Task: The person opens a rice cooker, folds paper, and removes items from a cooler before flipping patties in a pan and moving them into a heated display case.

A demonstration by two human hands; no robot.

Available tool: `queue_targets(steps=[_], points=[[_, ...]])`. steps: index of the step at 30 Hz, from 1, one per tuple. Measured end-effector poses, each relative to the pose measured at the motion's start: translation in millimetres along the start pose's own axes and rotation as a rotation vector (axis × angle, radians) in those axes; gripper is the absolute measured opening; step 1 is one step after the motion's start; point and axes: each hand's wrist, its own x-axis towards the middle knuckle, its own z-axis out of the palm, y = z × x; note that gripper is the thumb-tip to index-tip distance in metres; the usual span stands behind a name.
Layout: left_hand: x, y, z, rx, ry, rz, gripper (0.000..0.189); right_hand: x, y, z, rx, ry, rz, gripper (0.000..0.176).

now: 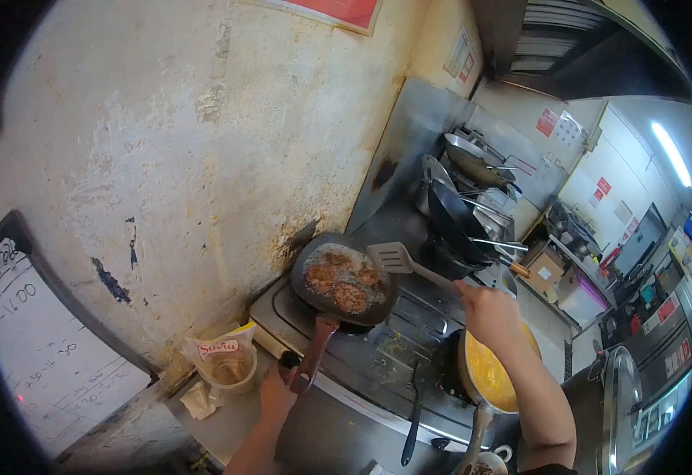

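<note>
A frying pan [309, 294] sits on the left burner, with several browned patties [351, 298] frying in bubbling oil. My left hand [276, 393] is at the stove's front edge, fingers closed at a black stove knob [289, 359], right beside the end of the pan's brown handle [320, 342]. In my right hand [490, 315] is a slotted spatula [391, 257], its grey blade over the pan's right rim. Below my right forearm, a second pan [465, 366] holds a yellow mixture [492, 376].
A black-handled utensil [414, 416] lies across the stovetop [397, 348]. Left of the stove stand a plastic tub [235, 372] and a Sovia bag [218, 346]. Stacked woks [457, 222] stand behind. A large lidded pot [611, 404] is at right; a whiteboard [45, 340] hangs left.
</note>
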Motion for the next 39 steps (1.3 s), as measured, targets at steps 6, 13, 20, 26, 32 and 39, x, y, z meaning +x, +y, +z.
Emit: queue_targets(steps=[6,13,20,26,32,39], points=[[-7.4,7.6,-18.8,-0.230,-0.121,-0.129,0.042,22.8,5.0,19.0,0.000,-0.185,-0.011,0.029],[-3.5,63.6,-70.5,-0.724,-0.340,-0.426,0.045,43.0,31.1,25.6,0.259,-0.453,0.084,0.029],[-7.2,88.8,-87.8,-0.425,-0.457,-0.008,0.049,37.3,35.9,58.9,0.859,-0.748,0.396,0.026],[-3.7,79.1,-81.9,-0.441,-0.473,0.013,0.051,32.7,32.4,67.4,1.176,-0.940,0.606,0.029],[-2.6,69.6,-74.6,-0.368,-0.457,-0.020,0.041,31.6,62.1,61.8,1.330,-0.986,0.672,0.029],[-6.3,91.8,-91.0,-0.357,-0.457,0.028,0.047,65.0,19.4,43.1,1.136,-0.748,0.526,0.028]])
